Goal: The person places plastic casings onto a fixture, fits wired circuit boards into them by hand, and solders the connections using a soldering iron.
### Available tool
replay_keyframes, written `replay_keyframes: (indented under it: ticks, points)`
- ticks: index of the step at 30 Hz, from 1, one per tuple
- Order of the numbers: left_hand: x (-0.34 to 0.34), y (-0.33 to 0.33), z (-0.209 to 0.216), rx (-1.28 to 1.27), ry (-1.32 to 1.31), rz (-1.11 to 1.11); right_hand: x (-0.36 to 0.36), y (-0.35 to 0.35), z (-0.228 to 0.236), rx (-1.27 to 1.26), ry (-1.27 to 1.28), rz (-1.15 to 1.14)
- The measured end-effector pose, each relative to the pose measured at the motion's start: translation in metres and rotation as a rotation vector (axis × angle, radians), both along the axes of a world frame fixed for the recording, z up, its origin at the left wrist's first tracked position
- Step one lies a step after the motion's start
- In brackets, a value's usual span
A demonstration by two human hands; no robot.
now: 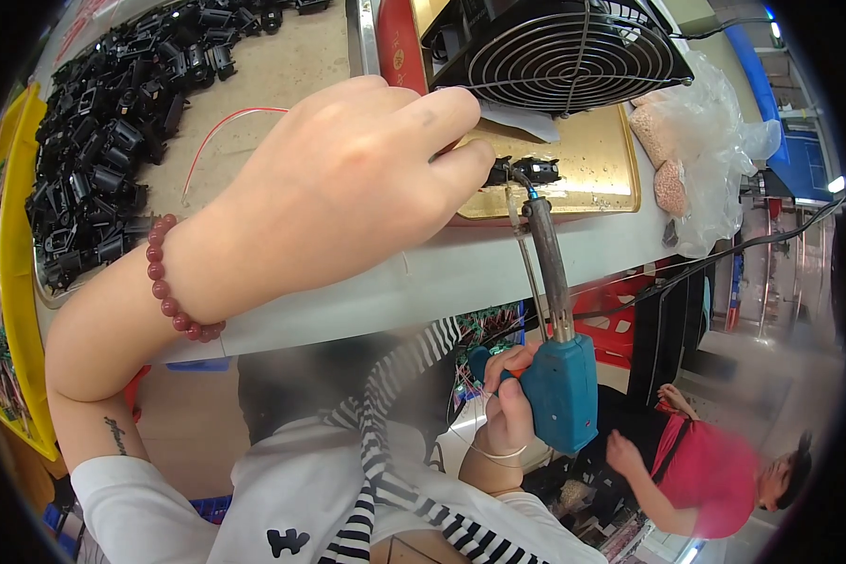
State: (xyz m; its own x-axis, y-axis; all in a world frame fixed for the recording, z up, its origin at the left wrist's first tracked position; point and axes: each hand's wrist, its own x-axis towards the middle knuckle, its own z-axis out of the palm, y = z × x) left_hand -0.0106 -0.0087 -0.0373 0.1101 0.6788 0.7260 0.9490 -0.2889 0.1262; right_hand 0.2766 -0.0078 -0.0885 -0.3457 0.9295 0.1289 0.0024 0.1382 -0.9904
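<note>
A small black connector part [526, 172] is pinched at the fingertips of the left hand [348, 179], held over a gold-coloured tray [592, 169] at the far edge of the bench [461, 268]; a red bead bracelet [169, 282] is worn on that wrist; the right hand [508, 404] is clenched round the blue grip of a soldering gun [555, 338], its metal barrel angled up so the tip is touching the connector part; thin solder wire [528, 273] is seen running alongside the barrel; a red wire [221, 132] is lying on the bench behind the left hand; a heap of black plastic parts [113, 122] is piled at the far left, beside a yellow bin [14, 263]; a round wire-guarded fan [573, 47] is stood above the tray; clear plastic bags [696, 141] are sat to its right; another person in a red top [714, 470] is visible lower right, well apart.
</note>
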Motion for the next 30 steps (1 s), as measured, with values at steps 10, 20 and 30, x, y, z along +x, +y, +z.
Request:
replay_keyframes:
  ticks: [10,20,30]
  points:
    - [0.001,-0.001,0.002,-0.036,0.033,0.005,0.008,0.009,-0.009,-0.041,0.004,0.038]
    - [0.001,-0.003,0.002,-0.056,0.072,0.009,0.012,0.010,-0.010,0.127,-0.165,0.086]
    - [0.003,-0.003,0.003,-0.050,0.069,0.014,0.027,0.008,-0.028,-0.164,0.186,-0.081]
